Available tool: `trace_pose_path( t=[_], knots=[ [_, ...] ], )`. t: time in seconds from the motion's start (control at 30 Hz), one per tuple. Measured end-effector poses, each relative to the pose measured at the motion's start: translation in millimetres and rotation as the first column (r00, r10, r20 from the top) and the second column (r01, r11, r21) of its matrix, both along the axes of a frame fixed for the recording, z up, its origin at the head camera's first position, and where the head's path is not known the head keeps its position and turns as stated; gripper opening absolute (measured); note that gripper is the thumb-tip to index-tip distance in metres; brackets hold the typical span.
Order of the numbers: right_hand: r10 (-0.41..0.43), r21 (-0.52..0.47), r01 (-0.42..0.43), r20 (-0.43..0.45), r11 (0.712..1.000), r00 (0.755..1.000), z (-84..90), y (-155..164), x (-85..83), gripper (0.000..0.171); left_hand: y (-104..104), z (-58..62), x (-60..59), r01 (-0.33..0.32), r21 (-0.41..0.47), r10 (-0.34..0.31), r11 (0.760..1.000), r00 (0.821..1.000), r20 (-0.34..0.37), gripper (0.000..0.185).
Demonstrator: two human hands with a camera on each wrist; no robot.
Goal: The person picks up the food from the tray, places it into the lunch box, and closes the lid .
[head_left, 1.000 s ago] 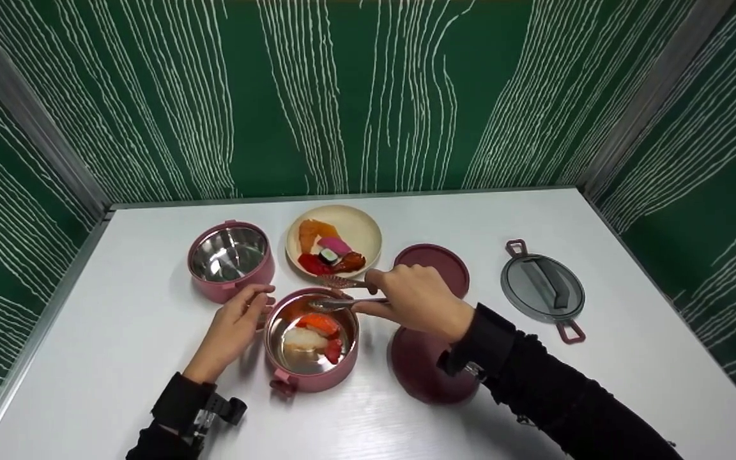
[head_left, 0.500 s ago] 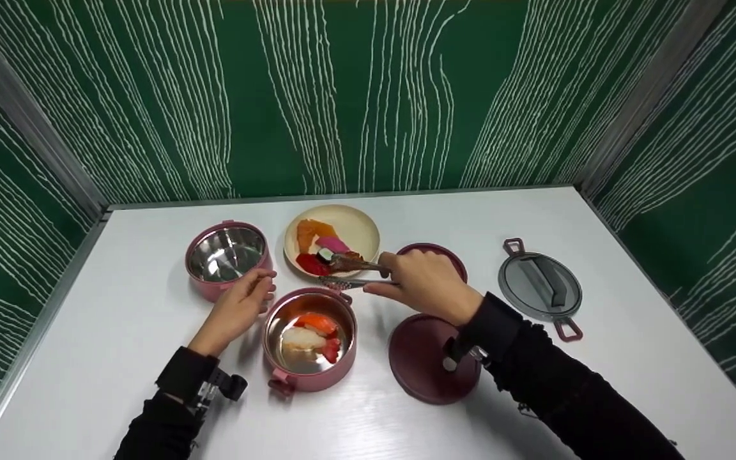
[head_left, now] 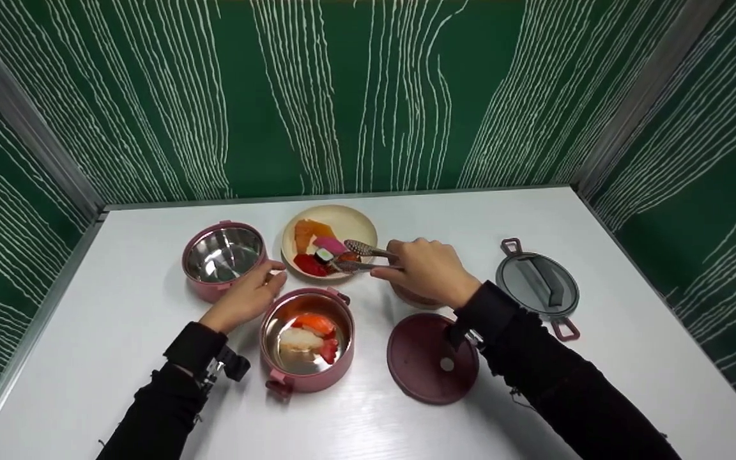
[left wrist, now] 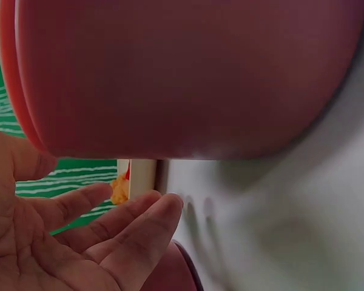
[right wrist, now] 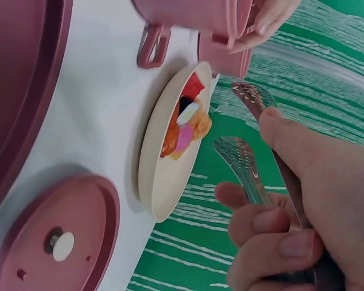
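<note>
My right hand [head_left: 432, 268] grips metal tongs [right wrist: 236, 159] whose two arms are spread, with nothing between their tips. The tips hang over the front right of a cream plate [head_left: 356, 225]. On that plate lie a sushi roll [head_left: 324, 255], a pink piece [head_left: 329, 244], orange pieces [head_left: 312, 232] and a red piece [head_left: 309, 264]. My left hand [head_left: 243, 300] reaches between two pink pots, fingers extended, beside the wall of the near pot [left wrist: 188, 79]. Inside that steel-lined pot sit an orange-topped sushi [head_left: 314, 324], a whitish piece [head_left: 299, 340] and a red piece [head_left: 328, 350].
The other pink pot [head_left: 221, 252] stands at the back left with its bare steel inside showing. A maroon lid [head_left: 429, 370] lies right of the near pot; another lid [right wrist: 85, 242] is mostly behind my right hand in the head view. A grey lid [head_left: 534, 287] with two loops lies farther right.
My right hand has carried the tongs from above the near pot back over the plate, and their arms now stand wider apart. My left hand has shifted slightly to the right and away from me.
</note>
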State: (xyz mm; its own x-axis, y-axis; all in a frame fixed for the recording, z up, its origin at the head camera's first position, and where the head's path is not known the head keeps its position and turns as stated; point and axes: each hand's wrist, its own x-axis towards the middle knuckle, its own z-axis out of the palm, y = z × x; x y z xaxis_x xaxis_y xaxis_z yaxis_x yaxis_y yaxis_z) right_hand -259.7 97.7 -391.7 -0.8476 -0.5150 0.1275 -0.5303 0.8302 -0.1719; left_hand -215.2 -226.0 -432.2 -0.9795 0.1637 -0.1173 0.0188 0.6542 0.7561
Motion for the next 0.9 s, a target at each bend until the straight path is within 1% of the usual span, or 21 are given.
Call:
trace_pose_path(
  t=[0.17, 0.4, 0.53, 0.63, 0.73, 0.83, 0.9],
  knots=[
    [-0.028, 0.014, 0.028, -0.004, 1.0, 1.0, -1.0, -6.2, -9.1, 0.046, 4.4, 5.1, -9.2, 0.042, -0.074, -0.044, 0.996, 0.999, -0.024, 0.041],
    [-0.078, 0.061, 0.077, 0.03, 0.995, 0.996, -6.9, -17.5, -23.5, 0.052, 10.1, 7.8, -21.4, 0.077, -0.139, -0.075, 0.987, 0.997, 0.015, 0.043],
    [-0.088, 0.077, 0.088, -0.004, 0.993, 0.996, -11.8, -25.2, -30.5, 0.053, 11.3, 6.3, -26.1, 0.075, -0.136, -0.071, 0.988, 0.997, 0.034, 0.047],
    [-0.091, 0.083, 0.093, -0.032, 0.992, 0.995, -15.4, -30.1, -33.2, 0.051, 12.7, 5.2, -29.8, 0.077, -0.135, -0.07, 0.988, 0.996, 0.049, 0.054],
    [-0.096, 0.086, 0.099, -0.042, 0.991, 0.995, -18.5, -33.1, -34.7, 0.049, 14.3, 5.5, -34.2, 0.085, -0.171, -0.076, 0.982, 0.996, 0.055, 0.059],
    [-0.102, 0.08, 0.105, -0.034, 0.991, 0.994, -20.8, -34.8, -36.0, 0.049, 15.9, 7.3, -38.2, 0.094, -0.229, -0.086, 0.969, 0.995, 0.046, 0.051],
    [-0.108, 0.068, 0.11, -0.034, 0.992, 0.994, -22.3, -35.3, -36.2, 0.049, 17.0, 8.0, -41.0, 0.099, -0.259, -0.091, 0.961, 0.995, 0.042, 0.042]
  ],
)
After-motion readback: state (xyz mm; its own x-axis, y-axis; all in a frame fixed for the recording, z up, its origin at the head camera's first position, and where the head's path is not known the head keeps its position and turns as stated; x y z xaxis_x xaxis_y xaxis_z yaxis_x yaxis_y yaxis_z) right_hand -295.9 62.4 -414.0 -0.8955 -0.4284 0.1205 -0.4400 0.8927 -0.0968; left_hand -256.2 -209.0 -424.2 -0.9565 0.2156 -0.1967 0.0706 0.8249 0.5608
